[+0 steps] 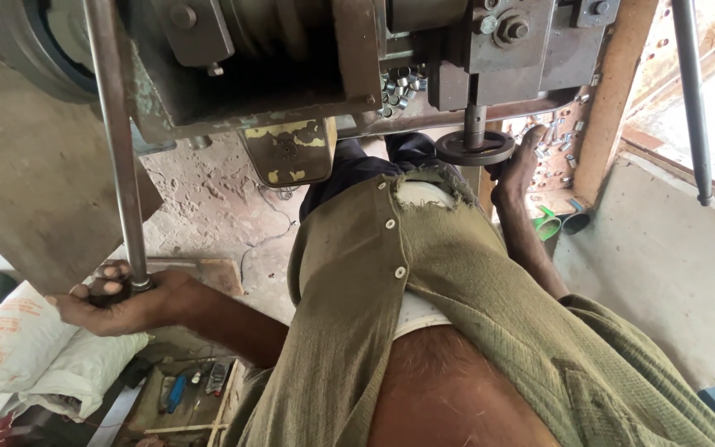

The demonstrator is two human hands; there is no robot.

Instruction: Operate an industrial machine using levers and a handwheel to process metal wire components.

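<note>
Hands both at the press machine (308, 74): left hand (122, 298) wrapped tight around the lower end of the long steel lever rod (117, 149), right hand (516, 165) gripping the rim of the small dark handwheel (475, 149) under the ram, small metal rings (400, 87) heaped behind.

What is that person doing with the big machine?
A person stands right up against a big metal machine. The left hand grips the bottom end of a long metal lever. The right hand reaches up to a round metal disc under the machine's shaft. Small metal rings lie piled on the machine, and white sacks sit on the floor.
</note>
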